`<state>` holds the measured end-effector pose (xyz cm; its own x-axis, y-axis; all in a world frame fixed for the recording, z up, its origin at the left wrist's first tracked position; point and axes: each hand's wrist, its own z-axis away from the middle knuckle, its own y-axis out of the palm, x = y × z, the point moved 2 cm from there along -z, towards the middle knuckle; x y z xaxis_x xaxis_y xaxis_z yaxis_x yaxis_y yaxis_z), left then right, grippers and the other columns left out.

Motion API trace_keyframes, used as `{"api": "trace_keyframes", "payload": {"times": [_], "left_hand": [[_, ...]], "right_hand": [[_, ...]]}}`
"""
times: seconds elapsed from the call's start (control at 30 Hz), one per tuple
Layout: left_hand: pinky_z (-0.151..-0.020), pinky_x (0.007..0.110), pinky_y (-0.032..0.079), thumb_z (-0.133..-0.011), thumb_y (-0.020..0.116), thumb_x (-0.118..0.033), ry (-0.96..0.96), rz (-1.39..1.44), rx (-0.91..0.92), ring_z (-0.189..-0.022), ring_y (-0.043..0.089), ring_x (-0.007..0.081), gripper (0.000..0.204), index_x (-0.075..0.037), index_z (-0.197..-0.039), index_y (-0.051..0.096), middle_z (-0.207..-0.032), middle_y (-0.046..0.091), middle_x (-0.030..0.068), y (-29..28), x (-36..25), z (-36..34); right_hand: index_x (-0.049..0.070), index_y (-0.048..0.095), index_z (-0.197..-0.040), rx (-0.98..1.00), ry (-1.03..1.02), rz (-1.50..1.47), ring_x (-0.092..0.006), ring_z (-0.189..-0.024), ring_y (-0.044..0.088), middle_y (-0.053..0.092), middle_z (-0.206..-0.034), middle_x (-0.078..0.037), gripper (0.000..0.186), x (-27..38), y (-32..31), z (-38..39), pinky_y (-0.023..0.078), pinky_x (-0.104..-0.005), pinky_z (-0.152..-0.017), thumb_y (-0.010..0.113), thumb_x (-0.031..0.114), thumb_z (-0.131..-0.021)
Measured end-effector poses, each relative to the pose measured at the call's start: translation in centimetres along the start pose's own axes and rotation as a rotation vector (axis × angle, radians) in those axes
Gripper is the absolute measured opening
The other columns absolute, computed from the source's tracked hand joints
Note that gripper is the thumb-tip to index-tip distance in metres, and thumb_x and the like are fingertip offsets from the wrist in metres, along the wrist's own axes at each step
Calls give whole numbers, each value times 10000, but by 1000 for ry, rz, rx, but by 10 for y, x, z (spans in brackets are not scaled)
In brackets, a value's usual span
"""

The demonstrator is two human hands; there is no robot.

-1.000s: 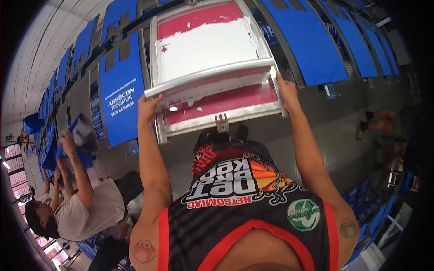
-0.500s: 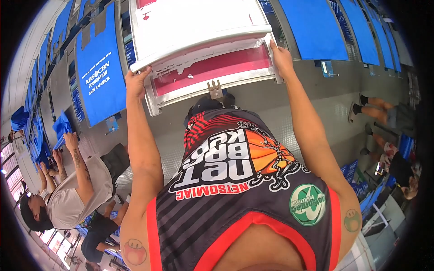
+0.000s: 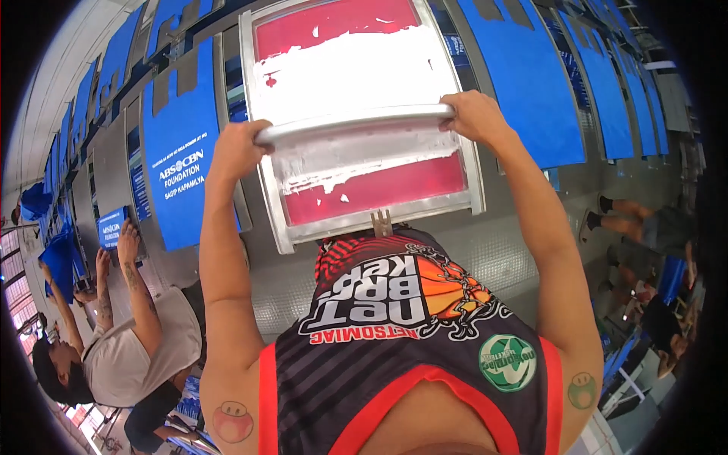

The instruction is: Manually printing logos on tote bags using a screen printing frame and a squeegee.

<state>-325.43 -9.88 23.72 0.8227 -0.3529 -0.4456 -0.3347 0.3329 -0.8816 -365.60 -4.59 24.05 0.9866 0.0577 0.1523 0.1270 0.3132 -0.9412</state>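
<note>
I log a screen-printing workshop: white-smeared red mesh frame (image 3: 398,178), printed blue pieces (image 3: 531,91) laid flat in a row either side of it, co-worker (image 3: 140,345) at similar pieces left of it.

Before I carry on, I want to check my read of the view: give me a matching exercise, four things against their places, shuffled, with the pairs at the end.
Things:
1. left hand
2. right hand
3. long bar
4. metal bracket

Places:
A. near the middle of the metal frame's near edge
B. holding the right end of the bar
C. crosswise over the pink-and-white screen
D. holding the left end of the bar

Pairs: 1-D, 2-B, 3-C, 4-A
</note>
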Motion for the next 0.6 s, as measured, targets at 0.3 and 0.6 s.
{"api": "trace_keyframes", "payload": {"times": [0.3, 0.6], "left_hand": [[-852, 459, 467, -699, 579, 34, 267, -279, -578, -817, 621, 339, 293, -63, -966, 651, -875, 666, 152, 69, 46, -62], [-831, 448, 474, -644, 623, 56, -179, 32, 267, -908, 616, 340, 357, -72, -976, 647, -926, 671, 124, 36, -26, 65]], "right_hand": [[96, 598, -921, -509, -141, 161, -283, -866, 608, 613, -918, -76, 211, -9, 44, -94, 502, -403, -702, 647, 81, -716], [78, 624, -886, -137, -146, -46, -303, -872, 607, 637, -888, -80, 275, 22, 28, 52, 501, -398, -739, 638, -24, -631]]}}
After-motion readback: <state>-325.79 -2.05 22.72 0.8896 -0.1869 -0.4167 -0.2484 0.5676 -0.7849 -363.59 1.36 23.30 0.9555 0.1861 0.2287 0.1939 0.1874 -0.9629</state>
